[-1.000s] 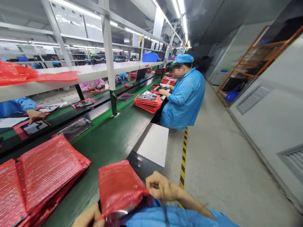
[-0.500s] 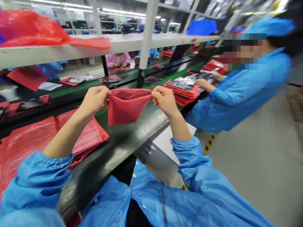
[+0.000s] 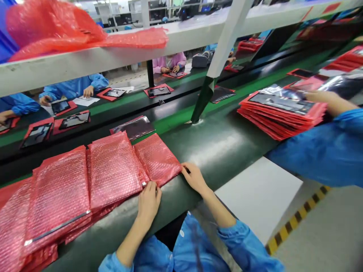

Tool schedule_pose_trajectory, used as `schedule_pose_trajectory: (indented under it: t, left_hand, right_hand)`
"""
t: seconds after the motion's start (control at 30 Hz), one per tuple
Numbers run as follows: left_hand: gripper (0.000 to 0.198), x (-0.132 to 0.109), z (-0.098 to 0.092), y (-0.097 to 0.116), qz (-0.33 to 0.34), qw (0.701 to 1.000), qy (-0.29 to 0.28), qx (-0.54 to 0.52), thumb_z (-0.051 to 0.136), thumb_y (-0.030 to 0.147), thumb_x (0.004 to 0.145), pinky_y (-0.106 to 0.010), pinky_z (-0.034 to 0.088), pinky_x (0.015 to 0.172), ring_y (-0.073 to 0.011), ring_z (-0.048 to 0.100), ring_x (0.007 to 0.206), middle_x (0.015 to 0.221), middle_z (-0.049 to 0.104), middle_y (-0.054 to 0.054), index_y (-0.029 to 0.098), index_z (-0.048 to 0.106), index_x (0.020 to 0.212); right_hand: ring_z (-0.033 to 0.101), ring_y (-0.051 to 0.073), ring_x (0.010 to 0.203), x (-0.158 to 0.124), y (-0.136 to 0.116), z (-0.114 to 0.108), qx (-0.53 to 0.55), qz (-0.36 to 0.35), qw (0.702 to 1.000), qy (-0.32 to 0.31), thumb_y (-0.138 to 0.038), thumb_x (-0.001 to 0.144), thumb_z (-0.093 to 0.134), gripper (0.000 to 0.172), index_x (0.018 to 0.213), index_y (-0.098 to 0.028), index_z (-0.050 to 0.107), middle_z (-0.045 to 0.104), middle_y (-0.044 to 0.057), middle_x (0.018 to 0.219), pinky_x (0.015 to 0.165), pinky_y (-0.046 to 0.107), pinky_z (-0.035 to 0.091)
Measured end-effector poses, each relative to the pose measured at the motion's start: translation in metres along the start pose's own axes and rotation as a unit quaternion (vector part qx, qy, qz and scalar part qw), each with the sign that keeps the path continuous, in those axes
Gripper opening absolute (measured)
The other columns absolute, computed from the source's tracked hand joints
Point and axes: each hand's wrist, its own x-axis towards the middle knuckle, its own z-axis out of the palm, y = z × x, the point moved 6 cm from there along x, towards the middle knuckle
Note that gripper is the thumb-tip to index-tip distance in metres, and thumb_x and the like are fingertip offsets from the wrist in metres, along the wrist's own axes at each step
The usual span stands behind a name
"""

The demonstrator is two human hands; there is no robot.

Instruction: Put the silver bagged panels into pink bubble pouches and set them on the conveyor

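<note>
A red bubble-wrap bag (image 3: 159, 158) lies on the dark green worktop, its left side against a stack of the same bags (image 3: 115, 170). My right hand (image 3: 195, 178) pinches its near right corner. My left hand (image 3: 149, 201) has its fingers curled at the bag's near left corner, beside the edge of the stack; the fingertips are partly hidden. Further left, another pile of red bubble bags (image 3: 59, 196) spreads along the worktop.
A dark panel in a red sleeve (image 3: 134, 128) lies behind the bags. At right, a co-worker's hand (image 3: 323, 96) touches a tall stack of red-sleeved panels (image 3: 283, 109). A slanted white post (image 3: 228, 41) carries a shelf (image 3: 193, 36) with red wrap (image 3: 62, 30).
Both hands have come down from holding a red bag up in the air by its open top. The bag now lies on the worktop beside the stack. The view has turned right to left.
</note>
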Motion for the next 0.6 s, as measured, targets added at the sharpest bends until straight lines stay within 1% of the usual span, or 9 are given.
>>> schedule_pose_trajectory:
  t: [0.1,0.17,0.23,0.3,0.37,0.4,0.43,0.5,0.6]
  left_hand:
    - [0.016,-0.014,0.003,-0.006,0.016,0.999,0.027,-0.033,0.047,0.017,0.108,-0.030,0.052,0.076,-0.0204,0.071,0.084,0.091,0.068,-0.004,0.023,0.060,0.099]
    - [0.016,-0.018,-0.001,-0.004,0.028,0.997,0.036,-0.065,0.047,0.019,0.108,-0.030,0.052,0.074,-0.0190,0.069,0.079,0.087,0.066,-0.003,0.024,0.057,0.096]
    - [0.018,-0.021,-0.002,0.004,0.058,0.994,0.024,-0.092,0.049,0.018,0.107,-0.029,0.051,0.068,-0.0172,0.067,0.071,0.081,0.063,-0.001,0.024,0.055,0.092]
    - [0.019,-0.024,0.002,0.019,0.116,0.988,-0.003,-0.097,0.052,0.016,0.104,-0.030,0.051,0.065,-0.0168,0.065,0.066,0.077,0.062,0.000,0.025,0.053,0.087]
    - [0.016,-0.028,0.008,0.034,0.183,0.979,-0.023,-0.083,0.054,0.014,0.100,-0.032,0.053,0.066,-0.0183,0.067,0.066,0.076,0.063,0.000,0.025,0.056,0.088]
    - [0.014,-0.030,0.012,0.039,0.208,0.975,-0.026,-0.073,0.055,0.013,0.098,-0.033,0.055,0.068,-0.0194,0.068,0.067,0.076,0.065,-0.001,0.025,0.058,0.090]
    - [0.013,-0.032,0.016,0.043,0.224,0.972,-0.026,-0.062,0.056,0.012,0.097,-0.034,0.057,0.069,-0.0205,0.070,0.068,0.077,0.066,-0.001,0.024,0.061,0.095]
    - [0.018,-0.035,0.027,0.047,0.241,0.969,-0.027,-0.047,0.057,0.011,0.094,-0.036,0.060,0.071,-0.0218,0.072,0.070,0.080,0.069,-0.003,0.023,0.065,0.104]
    - [0.019,-0.043,0.041,0.045,0.233,0.970,-0.013,-0.065,0.060,0.011,0.093,-0.036,0.063,0.069,-0.0208,0.072,0.066,0.075,0.070,-0.003,0.025,0.069,0.101]
  right_hand:
    - [0.062,0.027,0.089,-0.006,0.000,0.002,-0.056,-0.030,0.997,-0.040,-0.041,0.108,0.054,0.027,0.098,-0.025,0.074,0.072,0.006,0.091,0.088,0.043,0.044]
    - [0.063,0.026,0.093,-0.006,0.000,-0.001,-0.078,-0.047,0.993,-0.081,-0.041,0.109,0.054,0.028,0.099,-0.024,0.074,0.072,0.007,0.095,0.090,0.043,0.043]
    - [0.065,0.025,0.095,-0.001,0.005,-0.007,-0.046,-0.038,0.988,-0.146,-0.042,0.111,0.052,0.031,0.099,-0.024,0.075,0.074,0.006,0.099,0.093,0.042,0.044]
    - [0.068,0.023,0.092,0.020,0.015,-0.015,0.006,0.001,0.983,-0.182,-0.045,0.114,0.042,0.043,0.095,-0.023,0.075,0.075,0.005,0.098,0.092,0.039,0.048]
    - [0.069,0.023,0.088,0.061,0.026,-0.020,-0.002,0.044,0.987,-0.153,-0.047,0.116,0.030,0.055,0.096,-0.022,0.074,0.075,0.006,0.095,0.089,0.038,0.052]
    - [0.068,0.024,0.089,0.089,0.030,-0.019,-0.036,0.056,0.991,-0.120,-0.048,0.116,0.027,0.057,0.100,-0.020,0.075,0.075,0.008,0.096,0.088,0.038,0.053]
    - [0.069,0.025,0.094,0.120,0.032,-0.012,-0.095,0.056,0.989,-0.094,-0.049,0.115,0.029,0.055,0.113,-0.019,0.075,0.075,0.010,0.102,0.091,0.039,0.054]
    - [0.065,0.029,0.113,0.186,0.032,0.019,-0.137,0.043,0.987,-0.077,-0.052,0.113,0.038,0.054,0.141,-0.015,0.066,0.072,0.016,0.121,0.104,0.043,0.049]
    - [0.051,0.037,0.136,0.283,0.021,0.083,-0.177,0.019,0.980,-0.087,-0.059,0.107,0.054,0.067,0.159,-0.016,0.054,0.059,0.021,0.148,0.117,0.053,0.038]
